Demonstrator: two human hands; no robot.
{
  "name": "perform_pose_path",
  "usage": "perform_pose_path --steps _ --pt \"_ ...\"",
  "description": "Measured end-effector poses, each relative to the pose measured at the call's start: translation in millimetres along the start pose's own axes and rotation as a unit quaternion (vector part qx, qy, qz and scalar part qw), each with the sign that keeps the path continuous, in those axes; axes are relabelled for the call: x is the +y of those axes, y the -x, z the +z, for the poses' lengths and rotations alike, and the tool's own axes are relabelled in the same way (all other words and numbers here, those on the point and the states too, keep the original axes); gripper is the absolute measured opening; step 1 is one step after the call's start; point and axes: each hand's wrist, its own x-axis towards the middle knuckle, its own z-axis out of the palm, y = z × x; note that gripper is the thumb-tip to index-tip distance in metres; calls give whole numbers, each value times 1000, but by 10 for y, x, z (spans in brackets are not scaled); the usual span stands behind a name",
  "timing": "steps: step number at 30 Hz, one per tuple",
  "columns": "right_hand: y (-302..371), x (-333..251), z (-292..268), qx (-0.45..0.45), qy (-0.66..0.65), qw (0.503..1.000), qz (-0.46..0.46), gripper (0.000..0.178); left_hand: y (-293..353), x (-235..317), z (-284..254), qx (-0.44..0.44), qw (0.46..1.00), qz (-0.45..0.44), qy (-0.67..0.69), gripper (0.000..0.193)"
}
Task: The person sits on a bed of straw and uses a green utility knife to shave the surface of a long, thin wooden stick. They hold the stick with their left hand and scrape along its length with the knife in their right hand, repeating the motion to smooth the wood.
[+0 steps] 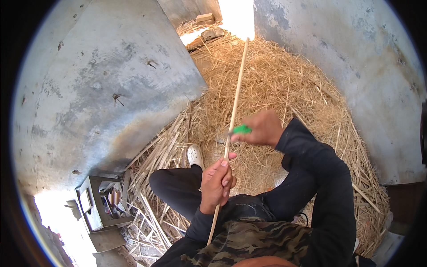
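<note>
Head view: the step in hand was judged to be the working of a pale, slender strip (238, 93) with a green-handled tool (242, 129); the strip ran lengthwise in front of the person, its far end over the straw-like heap (307, 89), its middle rising out of the left hand (216, 183), its near end beside the camouflage garment (258, 242). For a good result, the strip called for a firm hold close to the contact zone, so that the long far portion did not whip or twist; the tool called for a shallow, constant angle and light, even pressure; the left fingers called for a place outside the tool's path — the gap between the hands was short, and a slip toward the body would have put them at risk.

Grip, left: closed around the strip, fingers curled and thumb laid against it; one fingertip projected to the right of the strip. Grip, right: the right hand (264, 127) was clenched on the green handle, beside the strip and farther from the body than the left hand; blur hid the exact finger placement. The tool's dark end appeared to meet the strip there — whether it bit into the surface could not be told. Split lengths (167, 133) lay to the left; a white clog (195, 156) was near the strip, with no visible contact.
</note>
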Motion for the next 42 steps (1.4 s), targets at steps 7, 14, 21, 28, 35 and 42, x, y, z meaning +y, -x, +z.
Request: perform_pose_path --steps 7,14,21,28,35,42 --pt "-149 332 -126 0 24 996 89 69 67 -26 10 -25 999 -26 26 33" --pt "-61 378 -24 -4 62 992 105 66 168 -51 -17 -46 998 -37 23 35" --pt "19 100 -20 55 -11 998 13 73 256 -39 -38 -42 999 -23 -2 35" --pt "-198 1183 -377 63 129 975 172 73 549 -68 1 -64 994 -80 -47 34" --pt "105 2184 -775 159 56 878 449 73 904 -68 -60 -88 981 -146 -93 34" --pt "-72 898 -542 -2 93 969 227 70 238 -63 -198 6 992 44 -115 36"
